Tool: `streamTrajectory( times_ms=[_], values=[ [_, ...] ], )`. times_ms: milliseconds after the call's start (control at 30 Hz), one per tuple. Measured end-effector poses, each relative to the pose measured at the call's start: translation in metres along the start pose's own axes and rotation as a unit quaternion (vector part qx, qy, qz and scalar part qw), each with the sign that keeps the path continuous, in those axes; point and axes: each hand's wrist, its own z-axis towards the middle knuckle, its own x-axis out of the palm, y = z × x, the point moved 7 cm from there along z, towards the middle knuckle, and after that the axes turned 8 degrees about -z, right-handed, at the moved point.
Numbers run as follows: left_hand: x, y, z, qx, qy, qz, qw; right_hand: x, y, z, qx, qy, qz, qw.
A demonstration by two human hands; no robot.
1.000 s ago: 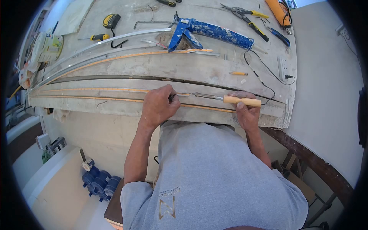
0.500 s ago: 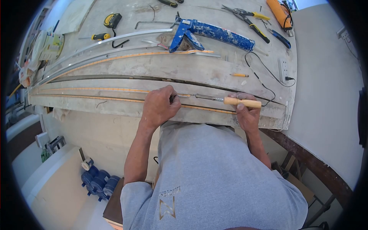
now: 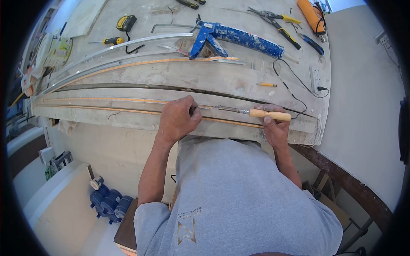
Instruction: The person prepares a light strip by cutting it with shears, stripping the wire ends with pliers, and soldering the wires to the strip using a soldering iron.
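My right hand point(image 3: 276, 124) grips the wooden handle of a soldering iron point(image 3: 270, 114), whose metal shaft points left. Its tip is close to the end of an orange-yellow LED strip point(image 3: 128, 100) lying along the workbench. Beside that tip my left hand point(image 3: 181, 115) is closed in a pinch over the strip; what the fingertips hold is hidden. A second LED strip point(image 3: 232, 121) runs nearer the bench edge, passing below both hands.
Beyond the hands lie a blue caulking gun point(image 3: 247, 39), metal profiles point(image 3: 128, 46), tin snips point(image 3: 277, 24), a pencil point(image 3: 267, 84), a utility knife point(image 3: 311, 43), a screwdriver point(image 3: 112, 41) and a tape measure point(image 3: 126, 23). A black cord point(image 3: 294, 81) loops near the power strip point(image 3: 316, 77).
Almost nothing differs. Both hands and the soldering iron stay in nearly the same place.
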Motion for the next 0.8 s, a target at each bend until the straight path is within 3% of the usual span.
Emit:
streamTrajectory(
  times_ms=[800],
  values=[
    [0.0004, 0.0044, -0.0004, -0.013, 0.006, -0.012, 1.000, -0.0040, -0.0051, -0.0014, -0.002, 0.019, -0.002, 1.000]
  ],
)
